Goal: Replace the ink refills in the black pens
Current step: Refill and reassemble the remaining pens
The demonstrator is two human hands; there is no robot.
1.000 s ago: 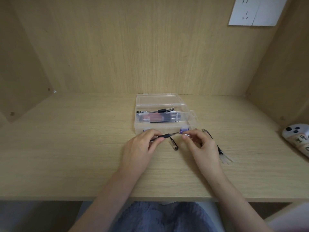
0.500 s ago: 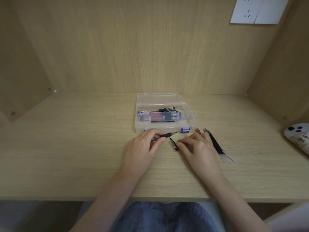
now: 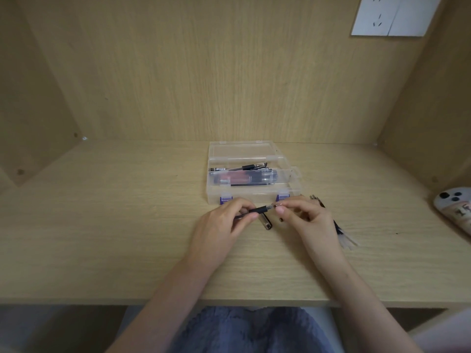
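Black rubber grip, clear tip section, shiny metal point: that's the pen (image 3: 260, 209) being worked on, held level just above the wooden desk (image 3: 102, 225), right in front of the clear plastic box (image 3: 251, 174). The left hand (image 3: 221, 225) has its fingers pinched snug around the barrel end, probably just to keep it from spinning, while the right hand (image 3: 309, 220) has thumb and forefinger closed narrow on the metal tip end, which looks like the screw-on nose being twisted on or off; can't tell which. The cap (image 3: 265, 221) lies on the desk just near of the pen, between the two hands, handy for later. A tiny dark bit (image 3: 281, 219) sits beside it, too small to identify. A bunch of loose refills (image 3: 339, 229) lies under and to the right of the right hand, within easy reach. More pens wait in the open box, so this job looks partway through.
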